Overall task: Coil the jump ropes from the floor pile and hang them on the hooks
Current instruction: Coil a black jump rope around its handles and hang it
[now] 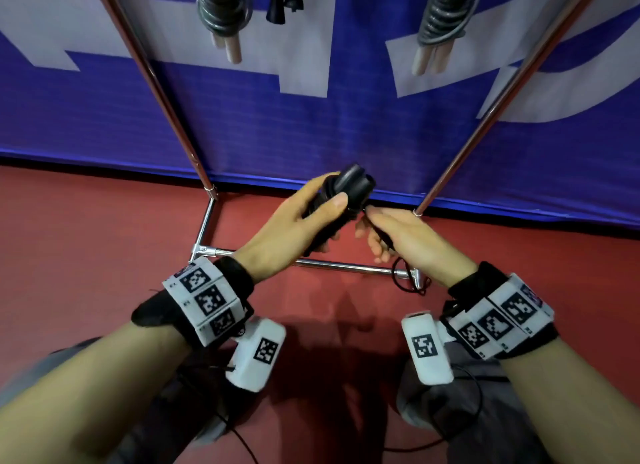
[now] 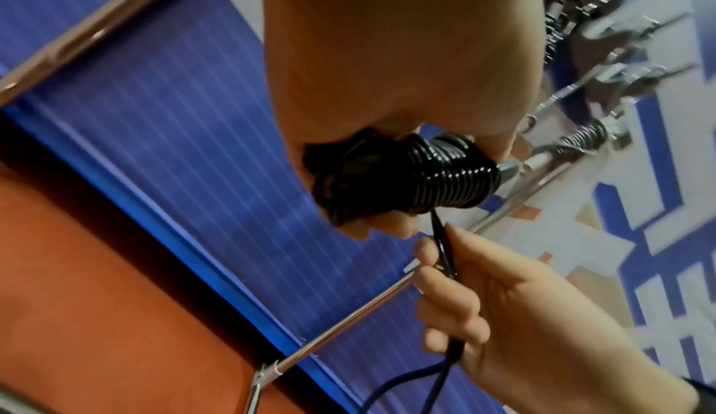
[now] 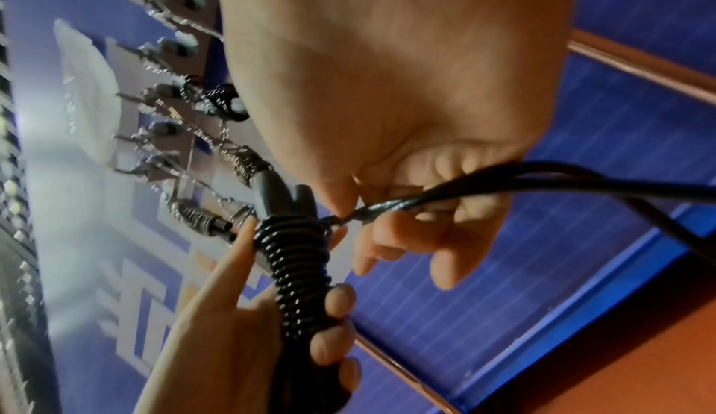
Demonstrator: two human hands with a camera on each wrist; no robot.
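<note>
My left hand (image 1: 304, 218) grips the black jump rope handles (image 1: 353, 186), with black cord wound tightly round them in a coil (image 2: 445, 172) (image 3: 298, 270). Just to the right, my right hand (image 1: 391, 235) pinches the doubled free cord (image 3: 426, 197) (image 2: 443, 249) close to the coil. The slack of the cord (image 1: 405, 280) hangs below the right hand towards the floor. Above, two grey coiled ropes with pale handles (image 1: 221, 17) (image 1: 443, 24) and a black one (image 1: 284, 3) hang from the rack.
A chrome rack stands in front of a blue and white banner (image 1: 311, 117); its slanted poles (image 1: 166, 103) (image 1: 498, 103) and base bar (image 1: 346, 266) frame my hands. Red floor (image 1: 86, 238) lies below. Several hooks on the rack (image 3: 162, 132) show in the right wrist view.
</note>
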